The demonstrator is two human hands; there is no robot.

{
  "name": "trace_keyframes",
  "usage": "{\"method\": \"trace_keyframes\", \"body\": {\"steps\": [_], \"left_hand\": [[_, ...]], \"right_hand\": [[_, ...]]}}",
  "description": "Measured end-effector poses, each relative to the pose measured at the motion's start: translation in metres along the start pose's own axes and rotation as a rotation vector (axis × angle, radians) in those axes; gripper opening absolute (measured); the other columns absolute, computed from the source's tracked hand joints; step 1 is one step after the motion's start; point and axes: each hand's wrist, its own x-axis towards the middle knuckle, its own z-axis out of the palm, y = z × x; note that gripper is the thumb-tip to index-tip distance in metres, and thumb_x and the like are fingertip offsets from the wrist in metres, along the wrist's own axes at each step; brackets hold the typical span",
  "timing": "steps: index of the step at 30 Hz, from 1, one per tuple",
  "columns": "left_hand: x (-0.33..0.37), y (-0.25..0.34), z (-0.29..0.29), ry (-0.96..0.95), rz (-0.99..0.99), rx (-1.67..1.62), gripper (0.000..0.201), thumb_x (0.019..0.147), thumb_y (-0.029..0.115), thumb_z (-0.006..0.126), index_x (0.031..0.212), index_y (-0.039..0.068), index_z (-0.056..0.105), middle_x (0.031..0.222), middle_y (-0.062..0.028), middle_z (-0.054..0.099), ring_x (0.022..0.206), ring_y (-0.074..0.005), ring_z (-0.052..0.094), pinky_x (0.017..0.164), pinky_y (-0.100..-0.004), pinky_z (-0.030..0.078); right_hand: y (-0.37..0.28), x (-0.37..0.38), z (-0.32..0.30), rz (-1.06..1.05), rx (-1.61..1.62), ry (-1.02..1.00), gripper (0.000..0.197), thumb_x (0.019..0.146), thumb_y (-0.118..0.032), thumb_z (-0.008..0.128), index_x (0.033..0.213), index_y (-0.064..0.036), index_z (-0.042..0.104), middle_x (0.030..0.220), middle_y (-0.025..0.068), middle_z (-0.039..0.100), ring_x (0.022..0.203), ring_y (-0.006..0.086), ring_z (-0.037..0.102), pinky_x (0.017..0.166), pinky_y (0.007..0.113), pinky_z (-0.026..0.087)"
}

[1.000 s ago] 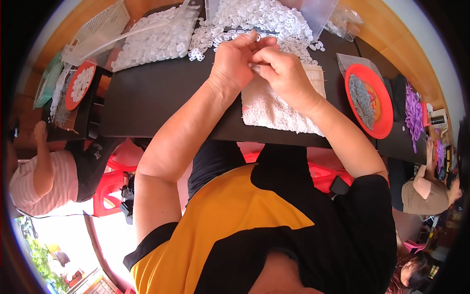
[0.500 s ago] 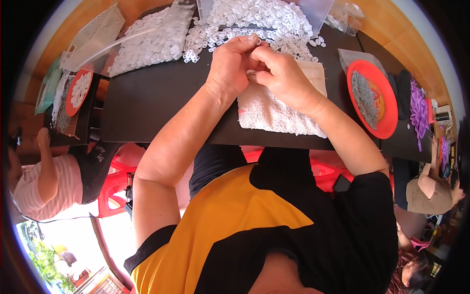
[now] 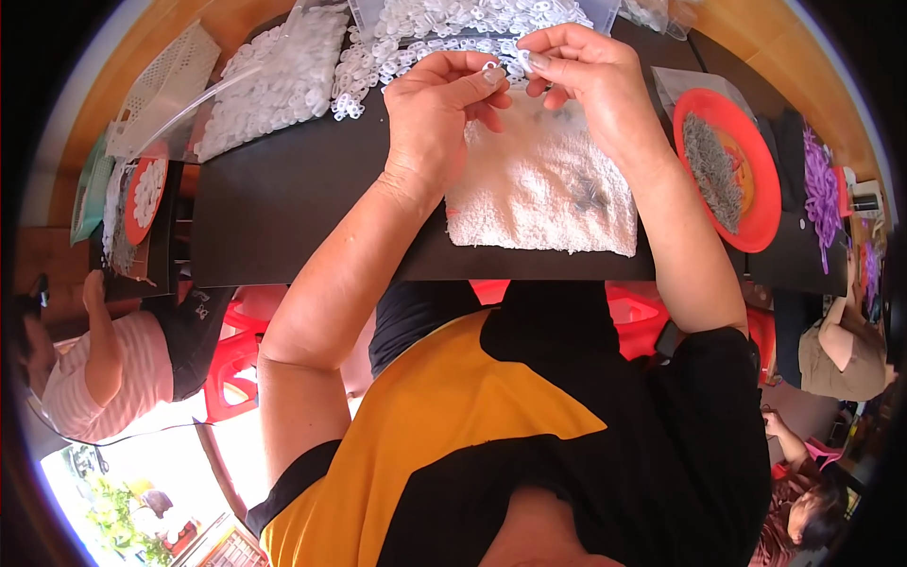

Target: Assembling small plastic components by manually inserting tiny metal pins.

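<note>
Between the thumb and forefinger of my left hand (image 3: 430, 113) is a small white plastic ring piece (image 3: 489, 66). My right hand (image 3: 600, 90) pinches another small white oval piece (image 3: 525, 60), a short gap away from the first. Both hands are raised at the far edge of a white terry towel (image 3: 539, 180) that lies on the dark table. Just beyond them spreads a heap of the same white plastic pieces (image 3: 482, 21), partly inside a clear container. The towel carries a greyish smudge on its right half.
On the left sits a clear bag of white pieces (image 3: 274, 85), with a white perforated basket (image 3: 175, 80) beyond it. A red bowl (image 3: 763, 180) of grey pieces stands right, near purple strips (image 3: 824, 203). Other people sit at both sides.
My hands have drawn apart; the right one has moved up and to the right, off the towel. A white piece now shows clearly in each hand's fingertips, and more of the towel is uncovered.
</note>
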Motion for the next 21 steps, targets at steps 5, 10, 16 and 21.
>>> {"method": "trace_keyframes", "body": {"steps": [5, 10, 16, 21], "left_hand": [[-0.001, 0.0, 0.0, -0.02, 0.048, 0.013, 0.009, 0.082, -0.004, 0.065, 0.091, -0.006, 0.063, 0.08, -0.0118, 0.066, 0.065, -0.0178, 0.064, 0.05, -0.0271, 0.049], [-0.005, 0.002, 0.001, -0.023, 0.048, 0.048, 0.011, 0.083, -0.003, 0.065, 0.093, -0.006, 0.063, 0.08, -0.0124, 0.066, 0.066, -0.0185, 0.064, 0.053, -0.0275, 0.049], [-0.007, 0.003, 0.001, -0.032, 0.061, 0.104, 0.013, 0.084, -0.003, 0.065, 0.096, -0.007, 0.062, 0.081, -0.0134, 0.065, 0.068, -0.02, 0.064, 0.055, -0.028, 0.049], [-0.007, 0.004, 0.003, -0.041, 0.055, 0.132, 0.013, 0.083, -0.004, 0.064, 0.096, -0.008, 0.061, 0.081, -0.0137, 0.065, 0.067, -0.0203, 0.064, 0.054, -0.0281, 0.05]], "right_hand": [[-0.005, -0.002, 0.003, -0.023, -0.038, 0.001, 0.021, 0.09, -0.009, 0.058, 0.107, -0.0004, 0.065, 0.089, 0.004, 0.065, 0.077, 0.0104, 0.061, 0.063, 0.022, 0.045], [-0.006, -0.005, 0.007, -0.057, -0.074, -0.008, 0.02, 0.09, -0.009, 0.059, 0.107, -0.0009, 0.065, 0.089, 0.0039, 0.066, 0.077, 0.0102, 0.061, 0.064, 0.022, 0.045], [-0.002, -0.007, 0.01, -0.086, -0.072, 0.001, 0.017, 0.088, -0.008, 0.062, 0.103, -0.0015, 0.067, 0.089, 0.0037, 0.067, 0.075, 0.0093, 0.061, 0.063, 0.022, 0.047], [-0.001, -0.007, 0.01, -0.108, -0.051, 0.005, 0.016, 0.085, -0.007, 0.064, 0.1, -0.0014, 0.068, 0.086, 0.0034, 0.068, 0.072, 0.0085, 0.061, 0.061, 0.021, 0.048]]}}
